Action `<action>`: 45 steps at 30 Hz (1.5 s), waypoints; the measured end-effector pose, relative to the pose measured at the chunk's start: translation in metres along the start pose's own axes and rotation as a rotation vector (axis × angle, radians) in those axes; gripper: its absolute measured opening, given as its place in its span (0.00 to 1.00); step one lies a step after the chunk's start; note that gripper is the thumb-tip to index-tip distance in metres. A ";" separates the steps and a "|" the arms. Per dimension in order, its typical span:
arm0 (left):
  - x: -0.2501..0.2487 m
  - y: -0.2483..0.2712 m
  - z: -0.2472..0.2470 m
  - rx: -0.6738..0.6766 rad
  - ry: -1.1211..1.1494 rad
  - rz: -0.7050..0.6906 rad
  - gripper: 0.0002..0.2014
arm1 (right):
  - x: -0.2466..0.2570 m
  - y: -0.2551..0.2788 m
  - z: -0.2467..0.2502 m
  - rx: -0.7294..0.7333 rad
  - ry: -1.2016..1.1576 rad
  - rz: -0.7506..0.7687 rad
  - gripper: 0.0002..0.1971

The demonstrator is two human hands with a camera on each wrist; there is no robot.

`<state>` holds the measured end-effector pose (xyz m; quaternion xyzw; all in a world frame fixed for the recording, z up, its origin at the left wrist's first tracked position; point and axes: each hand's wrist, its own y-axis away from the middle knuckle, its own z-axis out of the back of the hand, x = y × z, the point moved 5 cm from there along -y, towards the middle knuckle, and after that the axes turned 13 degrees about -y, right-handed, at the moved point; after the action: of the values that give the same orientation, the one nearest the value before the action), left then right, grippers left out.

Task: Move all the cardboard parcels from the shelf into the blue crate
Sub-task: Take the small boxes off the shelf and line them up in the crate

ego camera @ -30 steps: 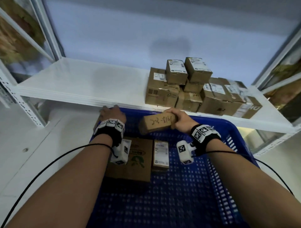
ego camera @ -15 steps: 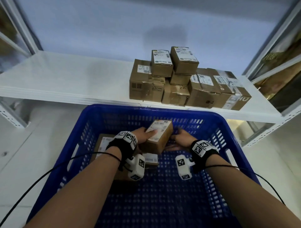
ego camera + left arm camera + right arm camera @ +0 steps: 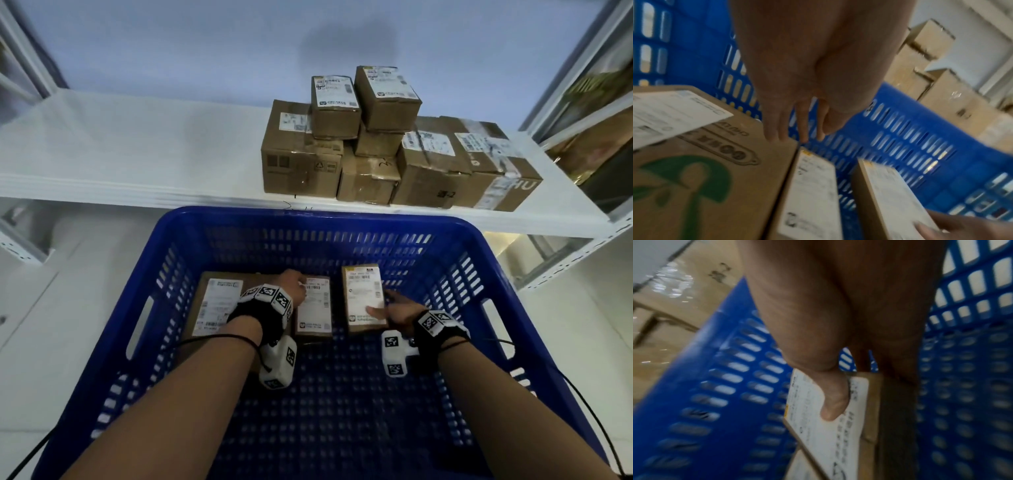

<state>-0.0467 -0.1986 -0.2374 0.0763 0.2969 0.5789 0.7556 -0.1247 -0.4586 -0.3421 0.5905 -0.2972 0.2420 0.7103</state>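
The blue crate (image 3: 308, 219) sits below the white shelf (image 3: 137, 154), on which several cardboard parcels (image 3: 376, 147) are stacked at the right. Three parcels lie in the crate: a wide flat box (image 3: 215, 305) on the left, a small labelled parcel (image 3: 315, 308) in the middle, and another small labelled parcel (image 3: 364, 296) to its right. My right hand (image 3: 390, 306) holds that right parcel (image 3: 828, 434), thumb on its label, fingers down its right side. My left hand (image 3: 291, 286) hovers with straight fingers (image 3: 777, 126) over the flat box's (image 3: 715, 178) far corner, holding nothing.
The crate's slotted walls rise around both hands, with oval handle holes in the left and right sides. Its near half shows bare perforated floor (image 3: 342, 428). White shelf uprights (image 3: 565, 260) stand at the right, and black cables trail from both wrists.
The small parcel came from above the crate's far rim down to the crate floor, label up, beside the middle parcel. My left hand let go of it and shifted left.
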 end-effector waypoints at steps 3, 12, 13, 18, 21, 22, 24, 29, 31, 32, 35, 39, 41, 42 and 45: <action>0.016 0.000 -0.007 -0.036 -0.264 -0.047 0.18 | -0.010 0.007 0.000 -0.067 0.142 -0.045 0.38; 0.060 -0.012 -0.036 0.139 -0.441 0.064 0.36 | -0.018 -0.002 -0.060 -0.197 0.361 -0.061 0.20; 0.059 -0.013 -0.034 0.133 -0.460 0.053 0.36 | -0.018 -0.004 -0.064 -0.227 0.379 -0.061 0.18; 0.066 -0.022 -0.035 0.165 -0.512 0.069 0.36 | -0.016 -0.020 -0.068 -0.325 0.325 -0.031 0.16; 0.067 -0.023 -0.039 0.185 -0.491 0.081 0.37 | -0.012 -0.018 -0.069 -0.250 0.253 -0.034 0.20; 0.068 -0.024 -0.041 0.186 -0.482 0.089 0.37 | -0.011 -0.016 -0.068 -0.222 0.233 -0.036 0.21; 0.071 -0.025 -0.043 0.191 -0.473 0.108 0.39 | -0.012 -0.015 -0.068 -0.176 0.235 -0.056 0.21; 0.067 -0.020 -0.038 0.195 -0.451 0.127 0.38 | -0.007 -0.007 -0.080 -0.105 0.336 -0.100 0.27; 0.064 -0.019 -0.035 0.198 -0.452 0.115 0.38 | -0.003 -0.002 -0.082 -0.117 0.346 -0.108 0.26; 0.064 -0.019 -0.034 0.199 -0.455 0.113 0.38 | 0.001 0.003 -0.082 -0.136 0.330 -0.118 0.26; 0.063 -0.017 -0.025 0.190 -0.449 0.105 0.36 | 0.027 0.020 -0.082 -0.198 0.313 -0.104 0.26; 0.049 -0.005 0.007 0.110 -0.332 0.081 0.24 | 0.083 0.059 -0.093 -0.232 0.280 0.052 0.20; 0.040 0.005 0.026 0.125 -0.277 0.082 0.21 | 0.117 0.080 -0.099 -0.296 0.308 0.196 0.15; 0.036 0.009 0.038 0.100 -0.246 0.083 0.20 | 0.136 0.092 -0.102 -0.330 0.318 0.271 0.15; 0.026 0.018 0.080 -0.052 -0.094 0.094 0.18 | 0.192 0.130 -0.105 -0.416 0.314 0.475 0.16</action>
<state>-0.0143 -0.1507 -0.1733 0.0978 0.2421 0.6172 0.7422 -0.0653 -0.3325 -0.1294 0.3030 -0.3564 0.4224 0.7764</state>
